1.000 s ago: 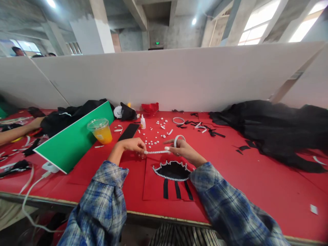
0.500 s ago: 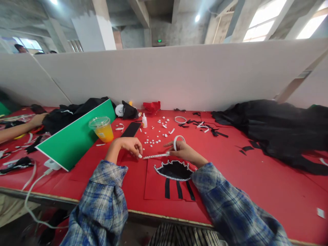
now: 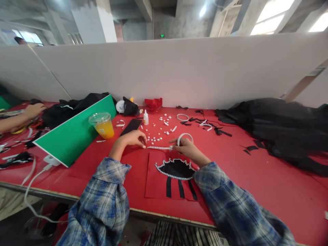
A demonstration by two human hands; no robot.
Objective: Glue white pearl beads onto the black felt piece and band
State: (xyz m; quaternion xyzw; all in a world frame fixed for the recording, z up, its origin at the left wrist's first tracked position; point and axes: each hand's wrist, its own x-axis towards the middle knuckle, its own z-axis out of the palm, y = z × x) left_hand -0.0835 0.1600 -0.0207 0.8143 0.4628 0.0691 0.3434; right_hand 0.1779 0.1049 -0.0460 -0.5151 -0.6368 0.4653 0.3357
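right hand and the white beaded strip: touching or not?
Touching. The head view shows the right hand gripping one end of the beaded strip, the rest stretching out toward the left hand.

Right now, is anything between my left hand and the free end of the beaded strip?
Nothing visible: only red tabletop shows in the gap between your left hand and the beaded strip in your right hand.
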